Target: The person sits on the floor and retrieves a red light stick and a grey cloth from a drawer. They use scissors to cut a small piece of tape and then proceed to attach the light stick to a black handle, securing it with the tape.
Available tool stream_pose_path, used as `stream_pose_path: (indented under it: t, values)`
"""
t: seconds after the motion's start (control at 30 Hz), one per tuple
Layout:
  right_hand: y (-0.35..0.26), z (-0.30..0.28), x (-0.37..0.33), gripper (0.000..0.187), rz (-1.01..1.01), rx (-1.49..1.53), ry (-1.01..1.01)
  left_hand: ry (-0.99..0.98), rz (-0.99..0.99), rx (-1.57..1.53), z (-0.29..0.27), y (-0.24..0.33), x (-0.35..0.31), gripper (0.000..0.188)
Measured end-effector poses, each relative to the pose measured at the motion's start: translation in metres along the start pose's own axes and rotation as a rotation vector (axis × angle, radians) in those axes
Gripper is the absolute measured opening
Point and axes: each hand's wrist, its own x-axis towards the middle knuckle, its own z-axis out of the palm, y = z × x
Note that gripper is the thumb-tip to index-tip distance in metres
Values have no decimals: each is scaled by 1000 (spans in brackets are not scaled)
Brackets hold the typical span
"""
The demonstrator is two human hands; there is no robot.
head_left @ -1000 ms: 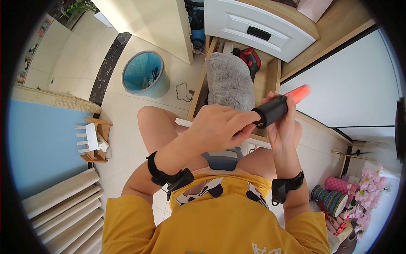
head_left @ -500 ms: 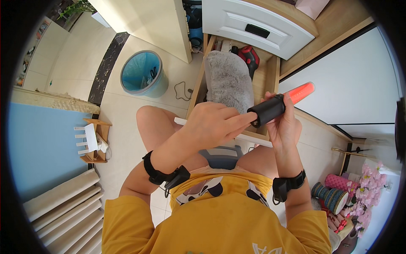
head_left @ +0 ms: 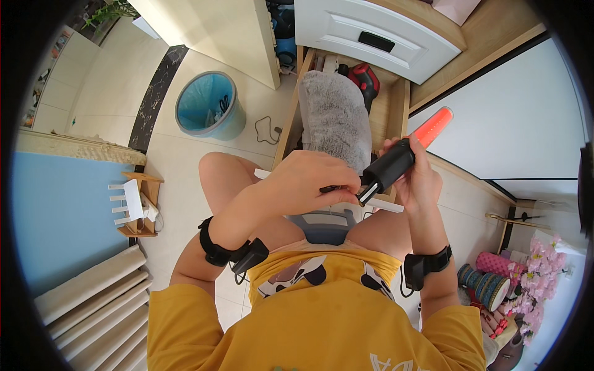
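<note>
My right hand (head_left: 419,180) is wrapped round the black barrel of a flashlight with an orange-red wand (head_left: 390,164), tilted so the wand points away to the far right. From the barrel's near end a slim black and silver insert (head_left: 369,193) sticks partly out. My left hand (head_left: 312,178) is closed, with thumb and finger pinching the insert's outer tip. Between its fingers also shows a small black piece (head_left: 329,189), which looks like the end cap, mostly hidden.
Beyond my knees is an open wooden drawer (head_left: 388,111) holding a grey plush cloth (head_left: 334,114) and a red and black tool (head_left: 365,83). A blue-lined bin (head_left: 210,106) stands left, with a dark cable (head_left: 267,130) on the floor. Pink flowers (head_left: 537,278) are at right.
The flashlight's near end has come open and the insert now protrudes from it. My left hand has moved slightly back from the barrel, and the wand has tilted further away from me.
</note>
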Motion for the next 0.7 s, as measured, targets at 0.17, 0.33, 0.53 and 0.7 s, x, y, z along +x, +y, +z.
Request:
stream_pose_path:
  t: [0.17,0.33,0.53,0.7]
  values:
    - [0,3,-2,27,11,104,-34,123,33,-61,4,3,-2,13]
    - [3,0,0,25,-73,234,-146,288,-157,-241,18,18,-5,31]
    - [4,5,0,25,-172,258,-218,370,-152,-19,28,18,-5,43]
    - [-2,-11,14,26,-170,271,-202,404,32,218,22,14,-14,42]
